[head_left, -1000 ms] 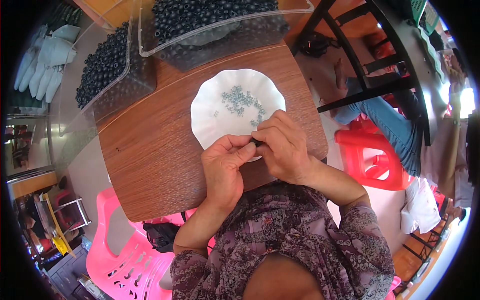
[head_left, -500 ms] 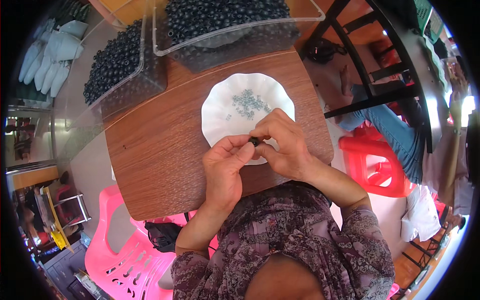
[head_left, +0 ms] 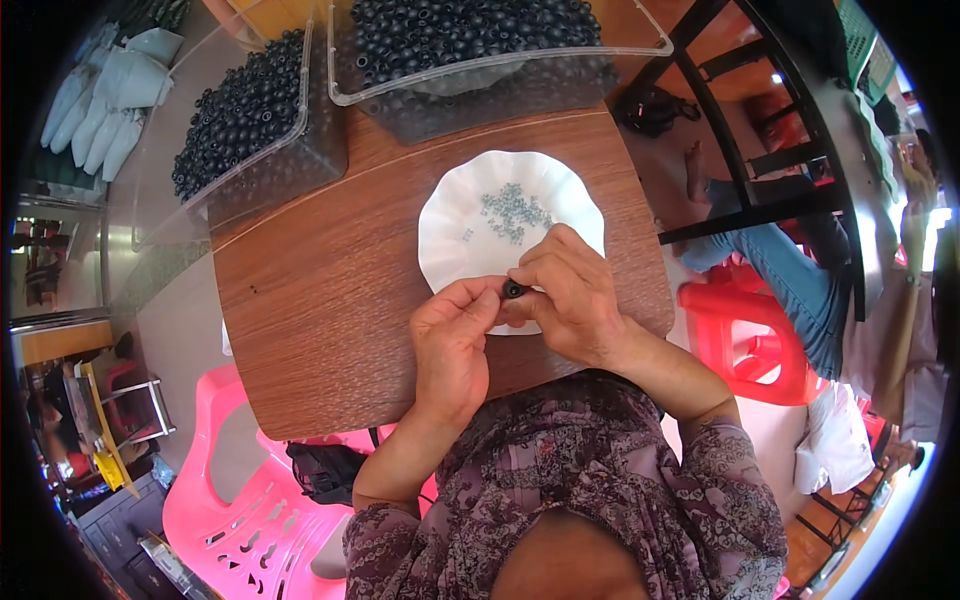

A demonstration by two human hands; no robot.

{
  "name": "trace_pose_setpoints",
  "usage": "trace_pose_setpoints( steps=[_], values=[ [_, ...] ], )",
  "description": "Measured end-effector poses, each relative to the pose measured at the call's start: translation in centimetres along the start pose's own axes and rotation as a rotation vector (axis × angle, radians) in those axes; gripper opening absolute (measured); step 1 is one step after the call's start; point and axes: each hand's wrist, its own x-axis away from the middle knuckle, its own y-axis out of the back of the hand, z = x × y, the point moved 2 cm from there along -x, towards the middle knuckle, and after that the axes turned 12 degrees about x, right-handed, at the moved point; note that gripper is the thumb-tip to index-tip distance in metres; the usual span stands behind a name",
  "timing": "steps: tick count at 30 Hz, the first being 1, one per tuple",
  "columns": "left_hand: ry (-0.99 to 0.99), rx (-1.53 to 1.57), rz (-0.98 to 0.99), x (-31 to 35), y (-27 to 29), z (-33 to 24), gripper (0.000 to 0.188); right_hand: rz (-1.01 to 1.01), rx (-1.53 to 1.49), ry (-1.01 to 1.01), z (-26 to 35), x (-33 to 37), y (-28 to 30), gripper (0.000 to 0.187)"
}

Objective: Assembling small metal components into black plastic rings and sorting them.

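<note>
A small black round part (head_left: pixel 514 289) with a hole is held over the near rim of a white scalloped plate (head_left: pixel 450 240). My left hand (head_left: pixel 452 345) has thumb and index finger pinched at its left side. My right hand (head_left: pixel 572 305) grips it from the right with bent fingers. The fingertips partly cover it, so whether a smaller piece sits in it cannot be made out. On the plate lies a loose cluster of tiny clear greyish pieces (head_left: pixel 515 212), with a few apart at the left.
Two clear plastic bins (head_left: pixel 500 68) (head_left: pixel 290 145) of dark round parts stand at the table's far side. The plate rests on a brown wooden table (head_left: pixel 310 300). A pink chair (head_left: pixel 230 500) is at the left, a red stool (head_left: pixel 745 340) at the right. Beyond it sits another person in jeans (head_left: pixel 790 280).
The view has shifted slightly, so the plate and bins appear farther right. Both hands stay together at the black part; the left thumb has drawn back a little from its face.
</note>
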Motion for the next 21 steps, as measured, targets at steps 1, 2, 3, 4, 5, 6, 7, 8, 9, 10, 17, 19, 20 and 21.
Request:
trace_pose_setpoints(
  steps=[1,2,3,4,5,6,7,8,9,10,17,19,20,21],
  values=[
    [-0.001,0.010,-0.003,0.0,0.0,0.0,0.020,-0.013,0.003,0.039,0.0,0.0,-0.1,0.031],
    [-0.001,0.013,-0.003,0.0,0.0,0.0,0.020,-0.011,0.004,0.039,-0.1,0.0,0.0,0.031],
    [0.009,0.008,-0.008,0.0,0.1,0.1,0.018,-0.011,0.027,0.080,-0.1,0.0,0.0,0.035],
    [0.013,0.001,-0.015,0.0,0.1,0.1,0.017,-0.012,0.045,0.125,0.0,-0.2,0.0,0.038],
    [0.005,0.002,-0.017,0.1,0.1,0.2,0.017,-0.012,0.041,0.132,0.0,-0.3,0.0,0.038],
    [-0.031,-0.031,0.010,0.1,0.0,0.3,0.016,-0.029,0.071,0.166,0.3,-0.4,0.0,0.038],
    [-0.064,-0.064,0.038,0.1,0.0,0.3,0.016,-0.046,0.104,0.198,0.5,-0.3,0.0,0.037],
    [-0.075,-0.076,0.029,0.1,0.1,0.1,0.018,-0.054,0.100,0.185,0.6,-0.1,-0.2,0.036],
    [-0.082,-0.076,0.028,0.0,0.3,-0.1,0.018,-0.055,0.097,0.192,0.6,-0.5,-0.4,0.036],
    [-0.111,-0.121,0.019,0.1,0.7,-0.3,0.017,-0.024,0.047,0.160,0.6,-0.7,-0.6,0.034],
    [-0.752,-0.502,-0.043,0.0,-0.4,-9.0,0.017,0.172,0.214,0.125,-2.3,-3.6,-1.8,0.036],
    [-0.995,-0.696,-0.094,-0.8,-0.1,-12.5,0.020,0.245,0.352,0.238,-3.0,-4.0,-3.1,0.027],
    [-1.051,-0.790,-0.155,-1.3,-0.4,-14.3,0.020,0.267,0.385,0.271,-2.9,-4.2,-3.4,0.023],
    [-1.050,-0.817,-0.202,-2.1,-0.7,-15.8,0.020,0.288,0.421,0.301,-3.0,-4.3,-3.8,0.018]
  ],
)
